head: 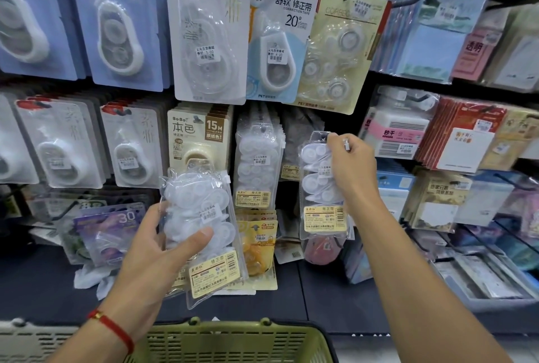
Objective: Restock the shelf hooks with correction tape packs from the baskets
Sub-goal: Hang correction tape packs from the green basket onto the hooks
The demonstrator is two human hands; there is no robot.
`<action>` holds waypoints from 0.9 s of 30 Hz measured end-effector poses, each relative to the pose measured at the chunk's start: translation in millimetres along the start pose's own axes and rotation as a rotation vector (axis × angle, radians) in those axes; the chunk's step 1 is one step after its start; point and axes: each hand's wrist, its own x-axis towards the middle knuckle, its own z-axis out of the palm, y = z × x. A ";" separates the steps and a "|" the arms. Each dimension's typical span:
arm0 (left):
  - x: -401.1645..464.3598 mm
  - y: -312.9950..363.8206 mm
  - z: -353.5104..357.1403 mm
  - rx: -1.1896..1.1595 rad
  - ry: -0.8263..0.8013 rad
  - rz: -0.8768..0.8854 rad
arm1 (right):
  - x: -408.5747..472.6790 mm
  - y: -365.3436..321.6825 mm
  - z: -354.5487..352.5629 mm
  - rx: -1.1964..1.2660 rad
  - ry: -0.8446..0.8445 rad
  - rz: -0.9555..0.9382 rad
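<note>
The right hand (351, 167) pinches a clear upright pouch of white correction tapes (319, 187) by its top, just right of the hanging matching row (256, 164); the left hand (163, 243) grips spare pouches (201, 217).

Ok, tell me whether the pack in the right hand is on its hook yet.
Cannot tell. The right hand pinches the pack at its top hole; no hook shows there.

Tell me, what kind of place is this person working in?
Most likely a stationery shop aisle. Carded correction tape packs with price stickers hang on wall hooks, sticky note pads fill the right-hand racks, and a green shopping basket sits below while the right hand lifts a clear pack toward the hooks.
</note>
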 end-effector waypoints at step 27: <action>-19.3 -5.7 25.9 -0.011 -0.062 -0.038 | -150.9 30.1 37.2 0.233 -0.413 0.048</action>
